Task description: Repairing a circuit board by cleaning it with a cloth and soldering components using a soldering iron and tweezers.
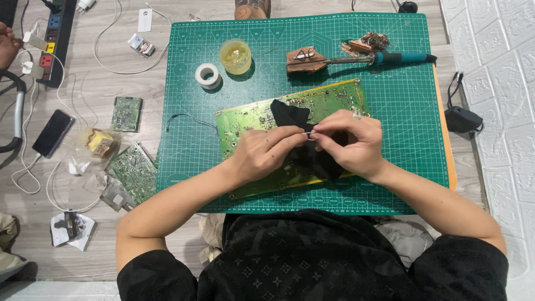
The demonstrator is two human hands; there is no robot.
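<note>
Fingertips of the left hand point(262, 153) and right hand point(351, 144) pinch a thin silvery wire point(308, 134) above the large green circuit board point(290, 114) and crumpled black cloth point(290, 115); steady, gentle tension would likely avoid kinks.

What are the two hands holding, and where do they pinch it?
Both hands, left hand and right hand, pinch a thin wire between their fingertips, one hand at each end, above the green circuit board. What kind of wire cannot be told.

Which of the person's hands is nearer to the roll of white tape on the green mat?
The left. The left hand is below and slightly right of the white tape roll; the right hand is farther right across the circuit board. Neither touches the tape.
</note>
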